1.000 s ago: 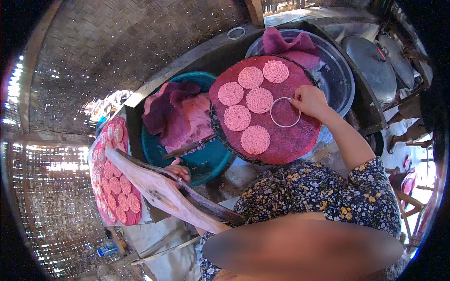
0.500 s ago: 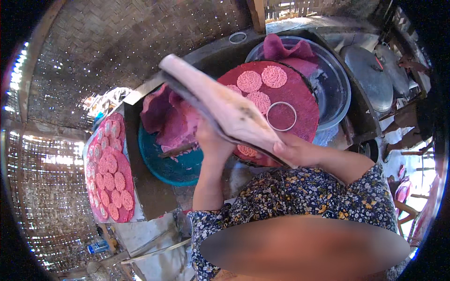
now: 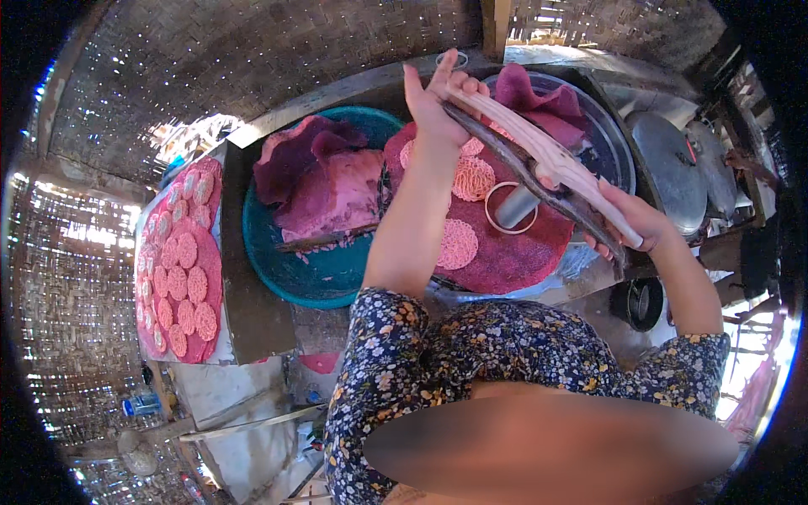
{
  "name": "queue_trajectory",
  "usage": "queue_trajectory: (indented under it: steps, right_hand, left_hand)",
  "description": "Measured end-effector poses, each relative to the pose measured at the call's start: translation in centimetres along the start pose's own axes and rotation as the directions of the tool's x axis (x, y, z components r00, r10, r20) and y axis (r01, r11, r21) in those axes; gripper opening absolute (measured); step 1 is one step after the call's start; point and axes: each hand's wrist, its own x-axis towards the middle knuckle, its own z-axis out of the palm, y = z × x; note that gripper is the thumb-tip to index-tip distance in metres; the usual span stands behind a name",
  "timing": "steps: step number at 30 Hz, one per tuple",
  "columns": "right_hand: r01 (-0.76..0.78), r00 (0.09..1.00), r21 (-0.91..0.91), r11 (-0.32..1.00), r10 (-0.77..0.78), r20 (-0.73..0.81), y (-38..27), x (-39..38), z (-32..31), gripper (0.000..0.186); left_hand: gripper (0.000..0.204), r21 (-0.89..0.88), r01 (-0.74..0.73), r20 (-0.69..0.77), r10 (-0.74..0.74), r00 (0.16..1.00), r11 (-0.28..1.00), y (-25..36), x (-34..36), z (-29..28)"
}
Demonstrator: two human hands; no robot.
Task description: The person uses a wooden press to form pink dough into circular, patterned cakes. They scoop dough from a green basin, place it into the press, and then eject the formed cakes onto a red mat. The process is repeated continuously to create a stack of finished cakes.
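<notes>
A wooden hand press (image 3: 539, 156), made of a pale upper bar and a dark lower bar, slants above the round pink tray. From between its bars a grey metal cylinder (image 3: 517, 205) points down toward a white ring (image 3: 489, 208) on the tray. My left hand (image 3: 444, 97) has its thumb and index finger stretched out, its other fingers curled over the press's far end. Around the near right end closes my right hand (image 3: 635, 217). Pink discs of thin strands (image 3: 457, 244) lie on the pink-covered round tray (image 3: 530, 261), partly hidden by the press and my left arm.
To the left, a teal basin (image 3: 286, 290) holds pink dough and a purple cloth (image 3: 311, 160). A pink-covered board (image 3: 210, 316) carries several strand discs at the far left. Behind the tray stands a grey basin (image 3: 623, 151) with another cloth; metal lids (image 3: 669, 172) are at the right.
The press has moved right and tipped so its cylinder shows below. My left hand has shifted from beneath the bars up to the far end; my right hand has moved right.
</notes>
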Motion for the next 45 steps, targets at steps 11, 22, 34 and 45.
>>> queue_trajectory:
  steps: [11,22,34,45]
  right_hand:
    - [-0.158,0.978,-0.327,0.932,0.103,-0.180,-1.2,1.0,-0.2,0.060]
    - [0.010,0.956,-0.611,0.792,-0.186,-0.226,-2.1,3.8,2.4,0.051]
    - [-0.085,0.938,-0.645,0.759,-0.156,-0.308,-2.0,-0.1,1.8,0.051]
    - [0.085,0.920,-0.476,0.876,-0.252,-0.300,0.4,-0.7,0.5,0.045]
  left_hand:
    - [0.059,-0.096,-0.036,-0.151,0.021,0.988,0.995,-1.9,-0.6,-5.7]
    - [0.059,-0.136,-0.098,-0.092,0.086,0.992,0.986,2.3,0.5,-6.0]
    - [0.057,-0.154,-0.040,-0.216,0.006,0.976,0.987,-1.8,-0.5,-5.4]
    - [0.043,0.782,0.362,-0.249,-0.278,0.928,0.508,-5.8,-5.1,-2.3]
